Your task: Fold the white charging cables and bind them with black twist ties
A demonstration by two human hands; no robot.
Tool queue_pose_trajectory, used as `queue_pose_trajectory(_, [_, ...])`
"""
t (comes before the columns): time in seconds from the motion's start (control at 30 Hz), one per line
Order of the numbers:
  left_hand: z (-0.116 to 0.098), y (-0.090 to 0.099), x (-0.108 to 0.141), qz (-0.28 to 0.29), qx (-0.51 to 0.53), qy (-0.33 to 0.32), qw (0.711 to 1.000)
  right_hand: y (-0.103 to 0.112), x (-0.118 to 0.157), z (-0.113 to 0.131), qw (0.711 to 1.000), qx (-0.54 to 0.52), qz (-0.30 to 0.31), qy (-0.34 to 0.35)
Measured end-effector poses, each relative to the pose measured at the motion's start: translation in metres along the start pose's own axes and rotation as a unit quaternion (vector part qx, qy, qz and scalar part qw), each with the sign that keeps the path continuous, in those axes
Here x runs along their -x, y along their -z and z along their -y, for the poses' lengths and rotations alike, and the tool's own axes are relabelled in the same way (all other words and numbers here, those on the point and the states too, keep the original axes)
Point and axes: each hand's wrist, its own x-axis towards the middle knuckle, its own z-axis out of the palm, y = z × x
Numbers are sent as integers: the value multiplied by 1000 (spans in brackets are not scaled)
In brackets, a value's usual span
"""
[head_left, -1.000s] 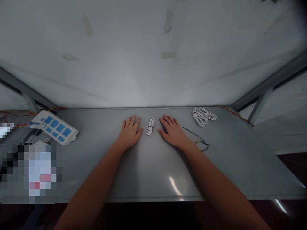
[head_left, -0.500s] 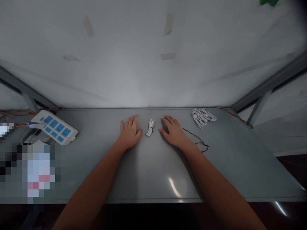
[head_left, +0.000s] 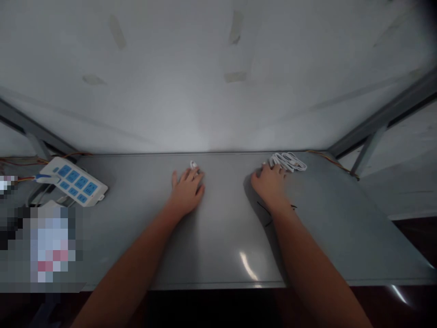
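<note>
My left hand (head_left: 187,191) lies palm down with its fingers spread over a small bundled white cable (head_left: 193,164). Only the cable's far end shows past the fingertips; the rest is under the hand. My right hand (head_left: 271,183) is at the near left edge of a pile of coiled white cables (head_left: 290,161). Its bent fingertips reach onto the coils, and the thumb stands apart to the left. Thin black ties (head_left: 263,207) lie beside and partly behind my right wrist.
A white power strip with blue sockets (head_left: 73,180) sits at the left, wires running into it. Nearby, a patch is pixelated. The grey tabletop (head_left: 221,246) ends at a pale wall (head_left: 191,114) behind, and metal frame bars (head_left: 368,136) flank both sides.
My right hand has moved right, from beside the small cable to the coiled cables. The small bundled cable has shifted left and is now mostly under my left hand.
</note>
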Motion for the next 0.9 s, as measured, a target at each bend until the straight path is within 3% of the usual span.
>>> queue_pose_trajectory(0.17, [29, 4, -4, -83, -77, 168, 979, -6, 21, 28, 987, -34, 32, 151])
queue_pose_trajectory(0.27, [37, 6, -4, -95, -88, 207, 970, -7, 33, 41, 963, -83, 50, 253])
queue_pose_trajectory(0.33, [37, 6, -3, -97, -89, 214, 968, -4, 34, 42, 954, -113, 33, 275])
queue_pose_trajectory(0.4, [34, 6, -3, -104, -91, 214, 967, 1, 26, 35, 962, -122, -4, 245])
queue_pose_trajectory(0.5, [34, 6, -2, -120, -100, 216, 964, 6, 8, 12, 989, -92, -50, 106])
queue_pose_trajectory(0.6, [39, 9, -2, -117, -115, 233, 958, 2, -6, -13, 997, -66, -37, -13])
queue_pose_trajectory(0.73, [39, 11, -2, -98, -123, 235, 959, -8, -11, -24, 997, -75, -7, -7])
queue_pose_trajectory(0.9, [13, 8, -3, -94, -91, 150, 980, -5, -4, -4, 998, -30, 13, 47])
